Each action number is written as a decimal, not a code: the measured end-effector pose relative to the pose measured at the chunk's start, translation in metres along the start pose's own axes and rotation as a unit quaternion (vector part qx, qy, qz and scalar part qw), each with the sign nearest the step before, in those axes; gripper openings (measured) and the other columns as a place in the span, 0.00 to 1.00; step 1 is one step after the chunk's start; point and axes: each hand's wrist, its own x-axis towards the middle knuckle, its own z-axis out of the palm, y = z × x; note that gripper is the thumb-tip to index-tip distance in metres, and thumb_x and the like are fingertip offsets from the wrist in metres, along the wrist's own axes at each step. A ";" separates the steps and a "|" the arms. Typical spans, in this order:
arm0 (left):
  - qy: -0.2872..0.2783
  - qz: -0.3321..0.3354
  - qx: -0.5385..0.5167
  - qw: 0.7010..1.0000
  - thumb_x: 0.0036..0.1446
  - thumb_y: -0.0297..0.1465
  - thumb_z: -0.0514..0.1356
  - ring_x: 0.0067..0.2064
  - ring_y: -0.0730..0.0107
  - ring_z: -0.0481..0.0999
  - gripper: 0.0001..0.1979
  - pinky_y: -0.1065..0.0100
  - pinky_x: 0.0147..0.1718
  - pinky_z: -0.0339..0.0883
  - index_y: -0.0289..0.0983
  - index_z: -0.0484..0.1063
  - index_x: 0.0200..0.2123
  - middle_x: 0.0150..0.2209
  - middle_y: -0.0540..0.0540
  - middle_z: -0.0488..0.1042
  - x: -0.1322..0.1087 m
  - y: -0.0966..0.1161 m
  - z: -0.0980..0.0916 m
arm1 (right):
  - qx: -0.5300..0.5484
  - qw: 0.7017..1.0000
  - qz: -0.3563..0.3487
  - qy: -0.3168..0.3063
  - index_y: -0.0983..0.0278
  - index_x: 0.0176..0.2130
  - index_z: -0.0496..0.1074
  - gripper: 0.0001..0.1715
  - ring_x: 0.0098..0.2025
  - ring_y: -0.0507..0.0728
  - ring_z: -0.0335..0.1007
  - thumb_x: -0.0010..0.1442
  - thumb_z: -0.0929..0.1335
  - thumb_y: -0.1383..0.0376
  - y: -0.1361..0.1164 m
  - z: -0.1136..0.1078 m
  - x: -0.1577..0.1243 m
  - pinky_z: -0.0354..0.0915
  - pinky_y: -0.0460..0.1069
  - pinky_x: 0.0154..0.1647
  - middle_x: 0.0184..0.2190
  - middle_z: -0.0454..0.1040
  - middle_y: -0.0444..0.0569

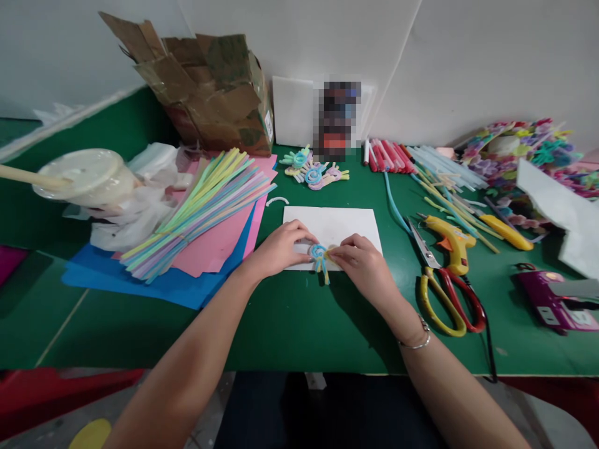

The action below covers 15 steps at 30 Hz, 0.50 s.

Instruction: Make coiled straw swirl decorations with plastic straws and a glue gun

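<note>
She is bent over the green bench (290, 324) with both hands close together at the near edge of a white rectangular sheet of card (349, 221). Between them is a small blue spiral coil with yellow and blue tails (319, 254), which rests on the card's front edge with its tails hanging over onto the green.

The left hand (281, 249) is curled, its fingertips pressed to the left side of the coil. The right hand (362, 262) is pinched nearly closed, thumb and forefinger nipping the yellow part on the coil's right. A thin silver bracelet (418, 341) sits on that wrist.

To her left, a tied bundle of pastel-coloured sticks (201, 209) lies across a stack of pink and blue paper sheets (213, 252). A battered brown cardboard box (213, 87) stands behind them against the wall.

Beyond the card lies a cluster of finished pastel spirals (312, 171). To her right, well apart from her hands, a yellow glue gun (452, 240) lies just beside a pair of scissors with yellow and red handles (447, 299). A row of red sticks (388, 156) sits near the wall.
</note>
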 end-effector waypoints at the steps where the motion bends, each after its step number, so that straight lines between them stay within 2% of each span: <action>1: 0.000 0.000 0.001 1.000 0.48 0.30 0.63 0.44 0.64 0.70 0.11 0.62 0.45 0.65 0.40 0.73 0.38 0.40 0.49 0.67 0.000 0.000 0.000 | -0.002 1.000 -0.001 0.002 0.62 0.33 0.76 0.07 0.34 0.56 0.65 0.57 0.66 0.69 0.000 0.000 0.000 0.65 0.51 0.34 0.30 0.68 0.49; 15: 0.003 0.006 0.006 1.000 0.49 0.31 0.63 0.44 0.64 0.70 0.10 0.62 0.44 0.65 0.40 0.73 0.38 0.40 0.48 0.68 0.000 0.001 0.000 | 0.056 0.998 0.041 -0.007 0.62 0.32 0.73 0.05 0.33 0.55 0.66 0.57 0.67 0.69 -0.002 0.000 0.000 0.66 0.50 0.33 0.30 0.68 0.48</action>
